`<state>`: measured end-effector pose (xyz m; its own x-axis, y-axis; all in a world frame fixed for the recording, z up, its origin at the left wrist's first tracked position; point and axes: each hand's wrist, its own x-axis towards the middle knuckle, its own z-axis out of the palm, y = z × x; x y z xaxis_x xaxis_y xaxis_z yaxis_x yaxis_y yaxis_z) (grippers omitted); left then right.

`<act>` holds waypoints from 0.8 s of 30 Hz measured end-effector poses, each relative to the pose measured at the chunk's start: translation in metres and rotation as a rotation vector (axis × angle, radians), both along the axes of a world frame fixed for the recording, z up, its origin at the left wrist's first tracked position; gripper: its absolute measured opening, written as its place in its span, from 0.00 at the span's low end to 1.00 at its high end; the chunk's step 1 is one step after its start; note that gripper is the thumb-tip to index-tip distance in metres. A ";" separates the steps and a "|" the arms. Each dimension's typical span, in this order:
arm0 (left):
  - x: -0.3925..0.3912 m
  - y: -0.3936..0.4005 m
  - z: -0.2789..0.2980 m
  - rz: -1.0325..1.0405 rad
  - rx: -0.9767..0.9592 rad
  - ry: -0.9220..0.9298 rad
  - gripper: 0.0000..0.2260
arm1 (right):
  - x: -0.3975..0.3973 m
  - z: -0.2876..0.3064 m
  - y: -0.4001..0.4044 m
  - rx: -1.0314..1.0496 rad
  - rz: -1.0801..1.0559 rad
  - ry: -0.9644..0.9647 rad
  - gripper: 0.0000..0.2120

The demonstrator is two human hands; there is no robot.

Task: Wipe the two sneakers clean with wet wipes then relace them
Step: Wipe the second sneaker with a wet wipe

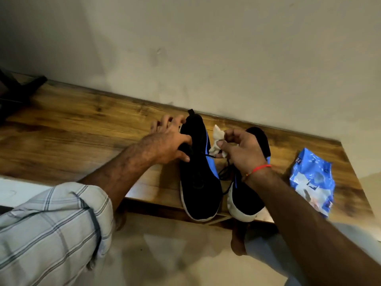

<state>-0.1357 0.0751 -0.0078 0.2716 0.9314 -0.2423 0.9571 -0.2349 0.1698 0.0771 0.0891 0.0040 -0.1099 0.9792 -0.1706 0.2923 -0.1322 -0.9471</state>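
Note:
Two black sneakers with blue side stripes and white soles lie side by side on the wooden table, toes over its front edge. My left hand grips the left sneaker at its opening, thumb on the tongue side and fingers spread over the outer side. My right hand hovers over the right sneaker and pinches a crumpled white wet wipe. Loose black laces trail between the two shoes.
A blue and white wet wipes pack lies on the table to the right of the shoes. A pale wall runs right behind the table. A dark object sits at the far left. My bare feet show on the floor below.

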 end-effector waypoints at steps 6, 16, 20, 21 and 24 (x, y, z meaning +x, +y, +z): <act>-0.003 0.005 0.007 -0.033 0.155 0.011 0.19 | 0.016 0.000 0.041 0.148 -0.460 0.220 0.10; 0.012 -0.026 0.012 0.012 0.003 0.137 0.15 | -0.010 -0.021 -0.009 0.399 0.168 -0.600 0.07; 0.004 -0.026 0.006 0.179 -0.107 -0.065 0.15 | -0.022 -0.027 -0.020 0.385 0.234 -0.618 0.06; 0.004 -0.026 0.004 0.208 -0.145 -0.148 0.15 | -0.026 -0.028 -0.023 0.374 0.235 -0.572 0.06; 0.008 -0.029 0.004 0.204 -0.176 -0.322 0.08 | -0.038 -0.030 -0.033 0.440 0.225 -0.462 0.07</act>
